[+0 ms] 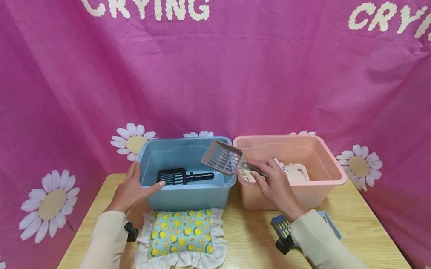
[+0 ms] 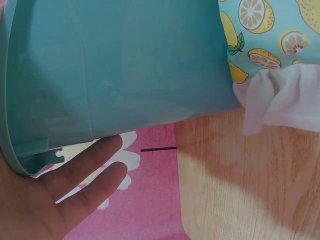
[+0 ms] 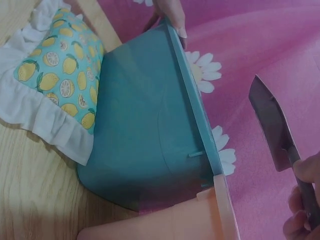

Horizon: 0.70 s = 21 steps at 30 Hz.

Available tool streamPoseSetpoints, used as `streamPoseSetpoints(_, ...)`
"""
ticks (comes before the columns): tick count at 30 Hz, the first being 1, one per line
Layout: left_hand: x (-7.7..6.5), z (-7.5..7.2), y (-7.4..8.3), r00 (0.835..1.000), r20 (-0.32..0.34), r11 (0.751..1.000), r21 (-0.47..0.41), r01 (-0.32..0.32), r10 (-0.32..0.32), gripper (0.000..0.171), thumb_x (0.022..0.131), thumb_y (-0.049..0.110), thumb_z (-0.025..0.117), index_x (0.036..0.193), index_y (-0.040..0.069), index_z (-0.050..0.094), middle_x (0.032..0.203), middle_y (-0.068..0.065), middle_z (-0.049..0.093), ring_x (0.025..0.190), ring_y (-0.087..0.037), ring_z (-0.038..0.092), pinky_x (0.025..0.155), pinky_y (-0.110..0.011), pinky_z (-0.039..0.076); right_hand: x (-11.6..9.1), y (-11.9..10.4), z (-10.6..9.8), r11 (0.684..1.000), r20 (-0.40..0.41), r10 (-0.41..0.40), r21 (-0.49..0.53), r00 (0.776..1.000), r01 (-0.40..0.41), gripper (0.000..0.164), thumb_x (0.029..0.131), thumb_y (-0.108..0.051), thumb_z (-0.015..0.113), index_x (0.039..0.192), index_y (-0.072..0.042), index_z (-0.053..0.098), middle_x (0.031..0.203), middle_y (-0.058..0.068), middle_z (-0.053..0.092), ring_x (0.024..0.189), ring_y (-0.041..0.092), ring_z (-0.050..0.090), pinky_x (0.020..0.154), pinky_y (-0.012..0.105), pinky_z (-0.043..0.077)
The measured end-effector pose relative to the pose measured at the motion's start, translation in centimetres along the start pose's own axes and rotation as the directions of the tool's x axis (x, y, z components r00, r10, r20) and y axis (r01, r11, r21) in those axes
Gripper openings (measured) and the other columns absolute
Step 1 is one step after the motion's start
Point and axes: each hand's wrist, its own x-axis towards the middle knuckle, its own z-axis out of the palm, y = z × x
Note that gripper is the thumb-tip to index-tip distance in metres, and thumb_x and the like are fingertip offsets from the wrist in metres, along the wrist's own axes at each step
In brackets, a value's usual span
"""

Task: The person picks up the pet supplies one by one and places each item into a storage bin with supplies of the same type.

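My right hand (image 1: pixel 279 188) grips the handle of a grey-brown slotted litter scoop (image 1: pixel 223 157). Its basket is held up over the right end of the blue bin (image 1: pixel 190 197), near where the two bins meet. At the blue bin's left end, my left hand (image 1: pixel 131 189) holds the rim, thumb over the edge and fingers along the outside wall. Inside that bin lies a black slotted scoop (image 1: pixel 184 176). To the right stands a pink bin (image 1: pixel 320 188), partly hidden by my right hand, with white patterned items (image 1: pixel 295 172) in it.
A lemon-print cushion (image 1: pixel 181 231) with a white ruffle lies before the blue bin. Under my right forearm, a blue slotted scoop (image 1: pixel 280 225) and a light blue piece (image 1: pixel 332 224) show partly on the wooden table (image 1: pixel 248 242). A magenta daisy-print cloth (image 1: pixel 271 74) hangs behind.
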Motion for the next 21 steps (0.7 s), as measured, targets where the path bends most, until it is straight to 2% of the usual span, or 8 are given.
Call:
streamPoseSetpoints(4,0.0,0.0,-0.1,1.000,0.000,1.000,-0.004,0.008,-0.008,0.126,0.069,0.082,0.058,0.155,0.020,-0.010,0.162,-0.009,0.000,0.135,-0.049,0.030,0.096,-0.070,0.036,0.7,0.0,0.8,1.000,0.005,-0.008,-0.003,1.000,0.008,0.030,0.085,-0.001,0.070,0.115,-0.005,0.070,0.097,0.013,0.061,0.075,0.025,0.052,0.060,0.033,0.043)
streamPoseSetpoints(14,0.3,0.3,0.0,1.000,0.000,1.000,0.016,0.006,-0.006,0.127,0.069,0.084,0.056,0.155,0.018,-0.010,0.162,-0.007,-0.005,0.136,-0.048,0.028,0.098,-0.069,0.035,2.4,0.1,1.8,0.999,0.050,0.040,0.032,0.998,-0.041,0.028,0.088,-0.001,0.066,0.116,-0.005,0.070,0.096,0.012,0.061,0.079,0.024,0.052,0.064,0.032,0.041)
streamPoseSetpoints(21,0.1,0.2,0.1,1.000,-0.013,1.000,0.023,0.009,-0.008,0.125,0.070,0.082,0.056,0.155,0.020,-0.010,0.162,-0.007,-0.003,0.135,-0.049,0.029,0.097,-0.069,0.035,3.3,0.1,2.8,0.997,0.066,0.025,0.074,0.997,-0.030,0.027,0.087,0.004,0.064,0.114,-0.001,0.069,0.100,0.014,0.061,0.095,0.027,0.056,0.080,0.038,0.047)
